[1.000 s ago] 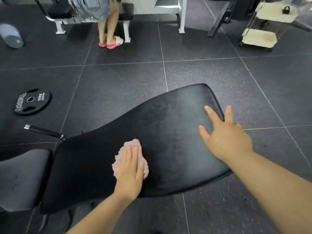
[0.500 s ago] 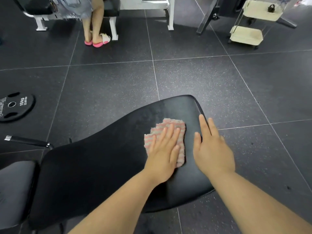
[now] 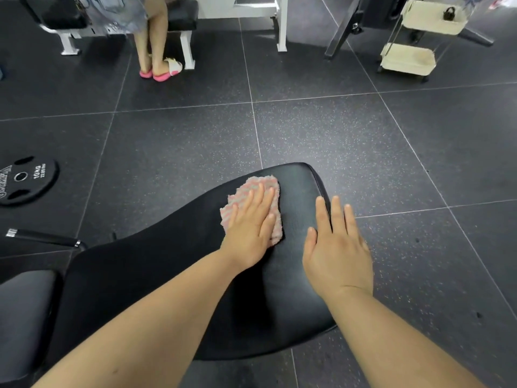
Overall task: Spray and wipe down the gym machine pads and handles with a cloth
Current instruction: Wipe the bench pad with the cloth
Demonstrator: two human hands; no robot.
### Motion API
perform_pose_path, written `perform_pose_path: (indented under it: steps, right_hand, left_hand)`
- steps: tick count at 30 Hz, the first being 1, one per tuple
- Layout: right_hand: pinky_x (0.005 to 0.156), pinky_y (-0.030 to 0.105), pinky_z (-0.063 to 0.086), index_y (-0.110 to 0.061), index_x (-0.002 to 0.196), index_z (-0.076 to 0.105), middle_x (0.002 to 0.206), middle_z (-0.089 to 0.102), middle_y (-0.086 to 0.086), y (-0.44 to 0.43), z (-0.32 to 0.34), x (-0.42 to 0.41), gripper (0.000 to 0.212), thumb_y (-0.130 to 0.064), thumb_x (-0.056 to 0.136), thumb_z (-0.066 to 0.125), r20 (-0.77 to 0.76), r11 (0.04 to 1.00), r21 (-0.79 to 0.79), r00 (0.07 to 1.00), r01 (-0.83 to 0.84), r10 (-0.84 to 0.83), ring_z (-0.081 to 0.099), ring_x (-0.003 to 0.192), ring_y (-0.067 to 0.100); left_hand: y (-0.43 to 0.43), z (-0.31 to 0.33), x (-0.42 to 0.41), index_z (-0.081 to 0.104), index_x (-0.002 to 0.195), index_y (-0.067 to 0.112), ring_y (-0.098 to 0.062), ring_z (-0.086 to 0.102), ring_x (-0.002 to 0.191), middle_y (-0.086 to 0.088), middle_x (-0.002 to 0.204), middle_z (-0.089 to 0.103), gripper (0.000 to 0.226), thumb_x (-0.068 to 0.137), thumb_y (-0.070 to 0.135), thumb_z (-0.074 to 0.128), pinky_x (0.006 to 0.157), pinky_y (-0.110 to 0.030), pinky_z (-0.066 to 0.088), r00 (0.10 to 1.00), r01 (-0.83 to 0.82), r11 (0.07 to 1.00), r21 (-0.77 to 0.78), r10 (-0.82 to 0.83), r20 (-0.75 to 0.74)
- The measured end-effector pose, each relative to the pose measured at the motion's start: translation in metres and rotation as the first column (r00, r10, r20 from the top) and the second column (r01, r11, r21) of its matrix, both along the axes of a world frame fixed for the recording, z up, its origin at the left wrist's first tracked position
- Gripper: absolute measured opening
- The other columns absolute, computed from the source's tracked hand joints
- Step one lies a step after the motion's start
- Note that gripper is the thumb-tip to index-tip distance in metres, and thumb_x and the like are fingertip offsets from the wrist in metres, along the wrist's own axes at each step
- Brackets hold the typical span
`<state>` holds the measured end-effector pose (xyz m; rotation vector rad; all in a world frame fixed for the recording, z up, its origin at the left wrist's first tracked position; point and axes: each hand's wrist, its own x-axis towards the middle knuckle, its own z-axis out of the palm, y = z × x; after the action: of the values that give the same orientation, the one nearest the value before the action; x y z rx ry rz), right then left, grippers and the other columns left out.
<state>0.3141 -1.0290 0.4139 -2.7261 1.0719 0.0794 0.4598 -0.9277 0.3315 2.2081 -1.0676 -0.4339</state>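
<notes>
standing by the long black bench pad (image 3: 140,261), you see its long axis run from the near left, beside the grey seat cushion (image 3: 22,317), out to a rounded far end on the right. that axis is what the next stroke turns on, i'd judge: the cloth is close to the far end, so most of the pad's length lies back toward the person and to the cloth's left. the right hand (image 3: 337,256) lies flat at the pad's right edge, fingers straight and tips reaching past it over the floor, holding nothing (it looks like steadying, though i can't tell if it bears weight). the left hand (image 3: 249,228) is the nearer one, in fact on the job: palm down, fingers straight, pressing the cloth rather than clutching it. the pink striped cloth (image 3: 264,184) sits on the pad near that far end, half covered by the left hand, just beside the right hand but apart from it.
</notes>
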Motion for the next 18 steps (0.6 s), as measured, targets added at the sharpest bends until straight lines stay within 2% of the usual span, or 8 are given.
perform_pose_path:
  steps: [5, 7, 8, 10, 12, 13, 15, 18]
  right_hand:
    - [0.120, 0.038, 0.016, -0.026, 0.157, -0.005, 0.166, -0.009, -0.002, 0.001, 0.007, 0.002, 0.059, -0.037, 0.104, 0.017, -0.008, 1.000, 0.008, 1.000, -0.012, 0.012, -0.007, 0.152, 0.020]
    - [0.121, 0.036, 0.015, -0.026, 0.157, -0.005, 0.165, -0.011, -0.004, 0.000, 0.005, 0.004, 0.059, -0.037, 0.104, 0.017, 0.002, 1.000, 0.007, 1.000, -0.020, 0.020, -0.010, 0.152, 0.018]
    - [0.121, 0.035, 0.015, -0.026, 0.157, -0.005, 0.165, -0.011, -0.004, 0.001, 0.005, 0.003, 0.059, -0.037, 0.104, 0.017, 0.001, 1.000, 0.008, 1.000, -0.021, 0.021, -0.011, 0.152, 0.016]
    - [0.120, 0.035, 0.018, -0.026, 0.158, -0.003, 0.165, -0.010, -0.006, 0.003, 0.004, 0.002, 0.058, -0.036, 0.104, 0.019, 0.011, 1.000, 0.001, 1.000, -0.004, 0.004, -0.011, 0.152, 0.014]
    - [0.118, 0.035, 0.022, -0.027, 0.158, 0.000, 0.166, -0.007, -0.007, -0.001, 0.004, 0.002, 0.058, -0.035, 0.104, 0.021, 0.024, 1.000, 0.000, 1.000, 0.003, -0.003, -0.008, 0.152, 0.013]
    - [0.117, 0.035, 0.024, -0.027, 0.158, 0.002, 0.166, -0.004, -0.007, -0.001, 0.004, 0.003, 0.059, -0.035, 0.104, 0.024, 0.033, 1.000, -0.005, 0.999, 0.007, -0.006, -0.006, 0.152, 0.013]
    - [0.117, 0.036, 0.025, -0.027, 0.158, 0.006, 0.166, -0.001, -0.008, 0.000, 0.003, 0.004, 0.059, -0.034, 0.103, 0.027, 0.039, 1.000, 0.000, 0.999, 0.021, -0.021, -0.003, 0.152, 0.013]
    - [0.115, 0.037, 0.026, -0.029, 0.158, 0.004, 0.165, -0.003, -0.010, 0.005, 0.003, 0.004, 0.059, -0.035, 0.103, 0.025, 0.022, 0.999, -0.010, 0.999, 0.035, -0.035, -0.004, 0.152, 0.011]
  left_hand:
    - [0.063, -0.040, 0.008, -0.001, 0.150, 0.043, -0.005, -0.006, 0.151, 0.019, 0.163, -0.001, 0.050, 0.103, 0.038, 0.016, 0.124, -0.043, 0.002, 0.967, -0.228, 0.972, -0.047, 0.221, -0.124]
    - [0.073, -0.042, 0.023, 0.025, 0.143, 0.046, -0.017, 0.026, 0.146, 0.015, 0.152, 0.033, 0.047, 0.097, 0.035, 0.022, 0.118, -0.045, 0.026, 0.896, -0.425, 0.902, 0.071, 0.431, -0.106]
    - [0.065, -0.033, 0.029, 0.040, 0.120, 0.040, -0.023, 0.048, 0.126, 0.010, 0.128, 0.053, 0.033, 0.091, 0.032, 0.028, 0.101, -0.048, 0.042, 0.842, -0.530, 0.831, 0.171, 0.540, -0.017]
    - [0.024, 0.002, 0.036, 0.037, 0.082, 0.022, -0.028, 0.057, 0.088, -0.002, 0.092, 0.054, 0.006, 0.080, 0.018, 0.039, 0.076, -0.047, 0.052, 0.781, -0.620, 0.729, 0.289, 0.607, 0.144]
    - [-0.026, 0.030, 0.033, 0.047, 0.088, 0.020, -0.034, 0.060, 0.092, -0.007, 0.099, 0.057, 0.009, 0.081, 0.020, 0.042, 0.077, -0.050, 0.052, 0.853, -0.521, 0.824, 0.222, 0.494, 0.168]
    - [-0.047, 0.040, 0.023, 0.054, 0.110, 0.021, -0.035, 0.056, 0.112, -0.010, 0.118, 0.058, 0.033, 0.084, 0.030, 0.034, 0.090, -0.053, 0.047, 0.928, -0.368, 0.920, 0.131, 0.355, 0.116]
    - [-0.064, 0.050, -0.001, 0.034, 0.151, 0.024, -0.022, 0.021, 0.148, -0.003, 0.159, 0.029, 0.065, 0.091, 0.042, 0.016, 0.119, -0.049, 0.012, 1.000, 0.011, 1.000, 0.001, -0.011, -0.011]
    - [-0.026, 0.028, -0.008, 0.009, 0.154, 0.033, -0.007, -0.005, 0.151, 0.010, 0.164, 0.003, 0.058, 0.098, 0.044, 0.016, 0.122, -0.041, -0.009, 0.986, 0.169, 0.983, -0.079, -0.169, -0.006]
